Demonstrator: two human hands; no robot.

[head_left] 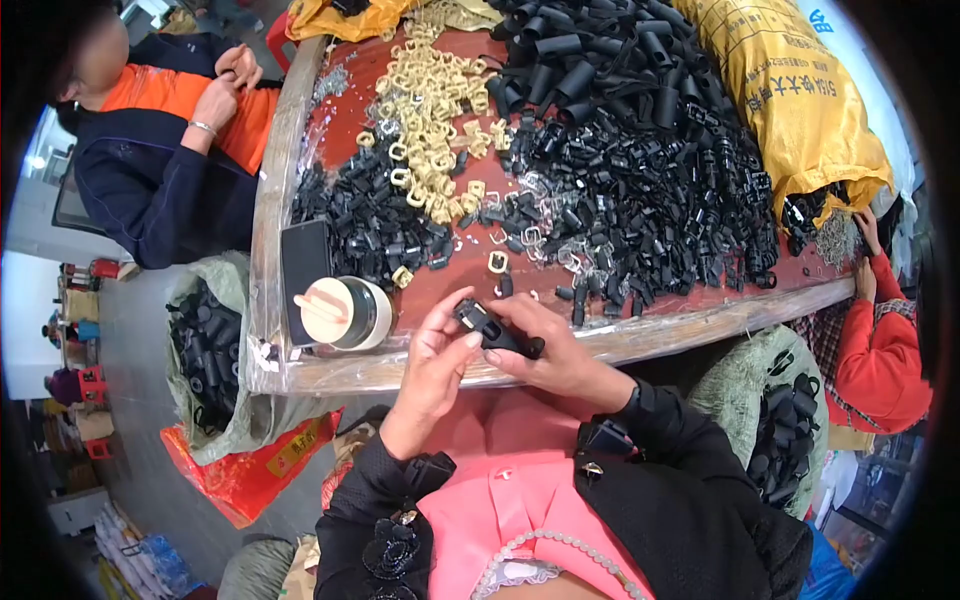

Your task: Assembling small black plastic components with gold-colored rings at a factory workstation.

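Note:
Just over the near edge of the table, I hold a small black plastic part [492, 331] between both hands. A pale cream piece shows at its left end. My left hand [432, 362] has its thumb and index finger closed at that end. Wrapped round the other end is my right hand [562, 350], which hides some of it. Beyond my hands, cream ring-shaped pieces [425, 120], a pile of small black parts [640, 200] and black tubes [575, 80] lie on the red tabletop [440, 297].
A jar with a cream lid [335, 312] stands beside a black box [306, 265] at the table's left corner. Sacks of black parts [205, 350] flank the table. A yellow sack [790, 110] lies at far right. Co-workers sit left [165, 170] and right [880, 350].

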